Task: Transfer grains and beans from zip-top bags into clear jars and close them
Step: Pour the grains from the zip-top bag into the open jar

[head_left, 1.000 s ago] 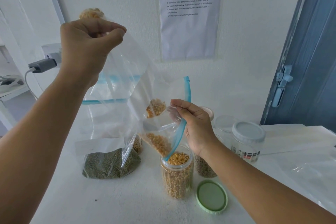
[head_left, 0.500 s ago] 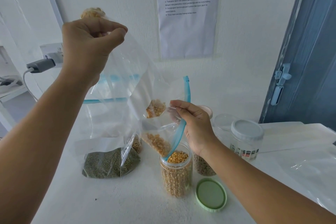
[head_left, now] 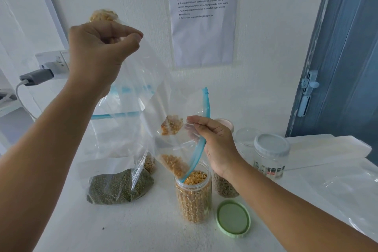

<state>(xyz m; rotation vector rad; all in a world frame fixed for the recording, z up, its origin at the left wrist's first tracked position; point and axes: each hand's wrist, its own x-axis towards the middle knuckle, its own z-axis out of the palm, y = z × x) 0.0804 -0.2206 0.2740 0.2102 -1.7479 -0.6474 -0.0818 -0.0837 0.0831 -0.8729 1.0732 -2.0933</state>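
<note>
The left hand (head_left: 100, 53) is high up, fingers curled, and it grips the bottom corner of the bag (head_left: 143, 96); a small bunch of yellow kernels (head_left: 103, 16) sits in that corner just above the fist. The bag hangs down and to the right from this grip, clear plastic w/ a blue zip strip (head_left: 201, 135). The right hand (head_left: 216, 143) is lower, near the mouth of the bag, and pinches the plastic just beside the zip w/ thumb and fingers, so the mouth points down into the jar (head_left: 193, 192). So the bag is stretched between the 2 grips, tilted, mouth end lowest.

Some kernels are stuck in a fold of the bag left of the right hand, more lie in the low part just above the jar rim. The jar stands upright on the table (head_left: 143, 231), open, filled w/ yellow kernels almost to the top. Its green lid (head_left: 233, 218) lies flat just right of it.

Left of the jar lies a 2nd bag w/ green beans (head_left: 120, 187). Behind the right wrist stands another jar w/ brownish grains (head_left: 224, 188), partly hidden. Further right is a jar w/ a white lid (head_left: 271, 154), closed.
</note>
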